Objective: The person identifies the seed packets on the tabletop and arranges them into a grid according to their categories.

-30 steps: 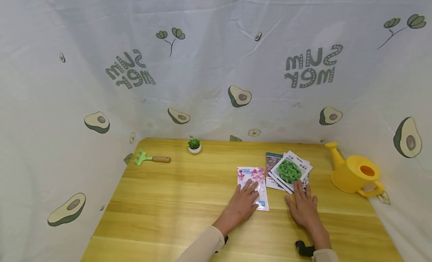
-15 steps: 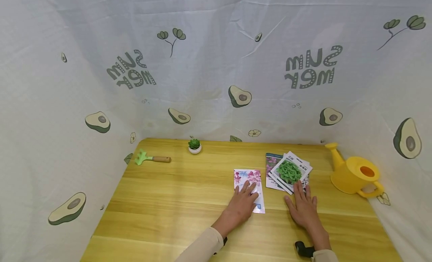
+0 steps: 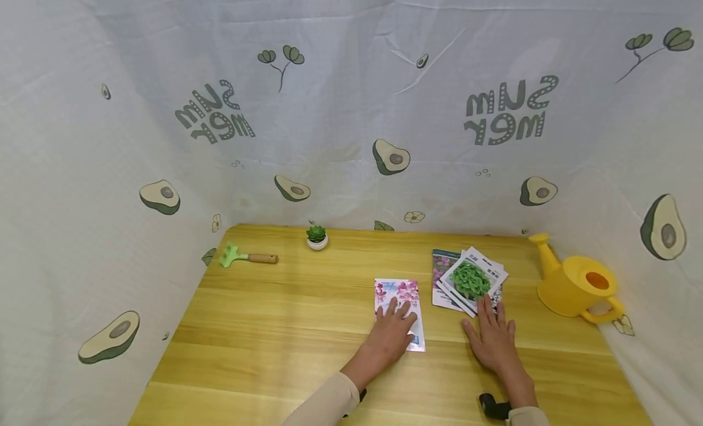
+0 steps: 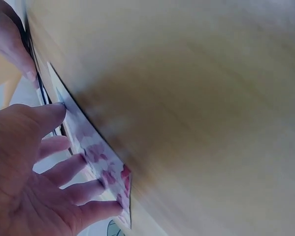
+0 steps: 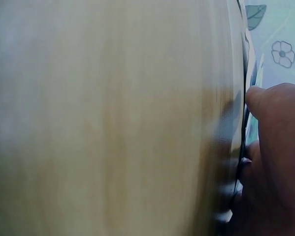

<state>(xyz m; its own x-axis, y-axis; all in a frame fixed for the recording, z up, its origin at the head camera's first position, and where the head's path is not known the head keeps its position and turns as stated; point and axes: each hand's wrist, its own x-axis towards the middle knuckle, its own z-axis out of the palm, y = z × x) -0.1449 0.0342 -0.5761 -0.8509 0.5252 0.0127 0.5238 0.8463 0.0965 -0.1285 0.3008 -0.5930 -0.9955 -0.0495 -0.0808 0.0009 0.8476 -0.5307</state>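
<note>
A white packet with pink blossoms [image 3: 407,289] lies flat on the wooden table, under the spread fingertips of my left hand [image 3: 387,337]. In the left wrist view the left fingers and thumb touch the face of this flower packet [image 4: 95,147]. To its right is a small fanned pile of seed packets [image 3: 471,279], the top one showing green leaves. My right hand [image 3: 494,343] rests with extended fingers on the near edge of that pile. In the right wrist view the right hand [image 5: 280,142] is at the edge of the frame, its fingertips mostly hidden.
A yellow watering can [image 3: 576,285] stands at the right side of the table [image 3: 263,328]. At the back left are a green toy rake with a wooden handle [image 3: 249,257] and a small potted succulent [image 3: 317,238]. An avocado-print cloth [image 3: 340,108] hangs around the table.
My left hand has slid the pink blossom packet to the left and slightly nearer, widening the gap to the pile. The right hand and the pile have barely moved.
</note>
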